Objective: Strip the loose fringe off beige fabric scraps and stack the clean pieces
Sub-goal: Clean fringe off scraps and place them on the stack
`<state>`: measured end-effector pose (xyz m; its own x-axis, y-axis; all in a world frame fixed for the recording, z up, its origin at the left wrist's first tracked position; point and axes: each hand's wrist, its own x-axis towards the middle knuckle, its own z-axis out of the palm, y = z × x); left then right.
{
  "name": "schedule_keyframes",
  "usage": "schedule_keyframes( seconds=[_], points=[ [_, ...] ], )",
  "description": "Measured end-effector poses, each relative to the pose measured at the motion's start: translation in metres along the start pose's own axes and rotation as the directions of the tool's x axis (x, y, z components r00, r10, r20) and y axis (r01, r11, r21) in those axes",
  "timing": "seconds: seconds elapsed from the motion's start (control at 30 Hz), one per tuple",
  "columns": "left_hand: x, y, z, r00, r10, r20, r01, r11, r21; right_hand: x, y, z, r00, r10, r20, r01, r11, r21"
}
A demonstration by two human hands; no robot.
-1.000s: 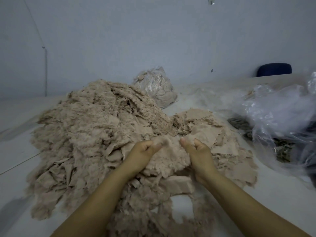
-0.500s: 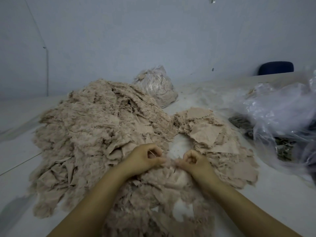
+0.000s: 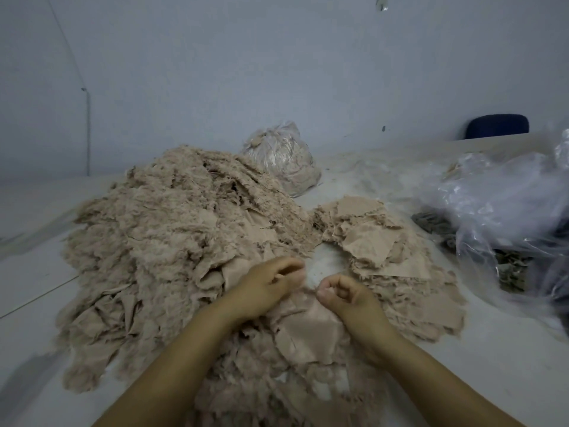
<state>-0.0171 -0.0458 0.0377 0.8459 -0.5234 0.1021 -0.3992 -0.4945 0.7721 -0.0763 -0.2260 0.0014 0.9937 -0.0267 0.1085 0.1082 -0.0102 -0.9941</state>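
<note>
**Two hands pinch one beige scrap between two heaps**

Two bare hands meet at the middle of the view. The left hand [image 3: 264, 288] has its fingers curled and pinched at the top edge of a beige fabric scrap [image 3: 308, 331], and the right hand [image 3: 345, 295] pinches the same edge just beside it, fingers bent in toward the thumb. The two hands are close together but a small gap shows between them. The scrap hangs down from the pinched edge and lies over the forearms' side of the heap; its edge at the fingers is blurred, so whether fringe is between the fingertips cannot be told.

Two heaps of beige cloth lie on the white table [image 3: 37, 272]. One big fuzzy pile [image 3: 160, 235] of frayed scraps fills the left and centre and runs under both wrists. One lower, flatter stack [image 3: 378, 241] of smoother pieces lies to the right of the hands, touching the big pile at its near edge.

Beyond the big pile stands one tied clear bag [image 3: 280, 155] stuffed with beige material, near the wall. At the right edge lies one large loose clear plastic bag [image 3: 498, 204] with dark scraps [image 3: 437, 223] under it. One dark blue chair back [image 3: 497, 126] shows behind the table's far right edge.
</note>
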Motion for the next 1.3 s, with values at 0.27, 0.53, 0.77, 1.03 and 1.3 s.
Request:
schedule_keyframes(
  seconds=[0.27, 0.53, 0.77, 1.03, 1.3],
  points=[
    [-0.001, -0.007, -0.009, 1.000, 0.020, -0.009, -0.022, 0.988, -0.154, -0.001, -0.005, -0.002, 0.990, -0.047, -0.135, 0.056, 0.997, 0.061],
    [-0.001, 0.002, 0.001, 0.992, -0.054, 0.114, 0.089, 0.939, -0.331, -0.004, -0.004, 0.014, 0.998, -0.010, 0.056, 0.012, 0.999, -0.035],
    [0.007, -0.003, 0.014, 0.963, -0.078, -0.259, 0.009, 0.966, -0.258, -0.005, -0.001, 0.014, 0.990, -0.116, -0.080, 0.108, 0.989, -0.102],
    [0.010, -0.037, 0.008, 0.922, -0.114, -0.371, 0.172, 0.977, 0.128, -0.003, -0.005, 0.000, 0.934, -0.184, -0.306, 0.205, 0.978, 0.037],
    [0.005, 0.009, 0.023, 0.981, -0.113, -0.159, 0.019, 0.866, -0.499, 0.011, -0.026, 0.006, 0.940, -0.254, -0.226, 0.277, 0.958, 0.075]
  ],
)
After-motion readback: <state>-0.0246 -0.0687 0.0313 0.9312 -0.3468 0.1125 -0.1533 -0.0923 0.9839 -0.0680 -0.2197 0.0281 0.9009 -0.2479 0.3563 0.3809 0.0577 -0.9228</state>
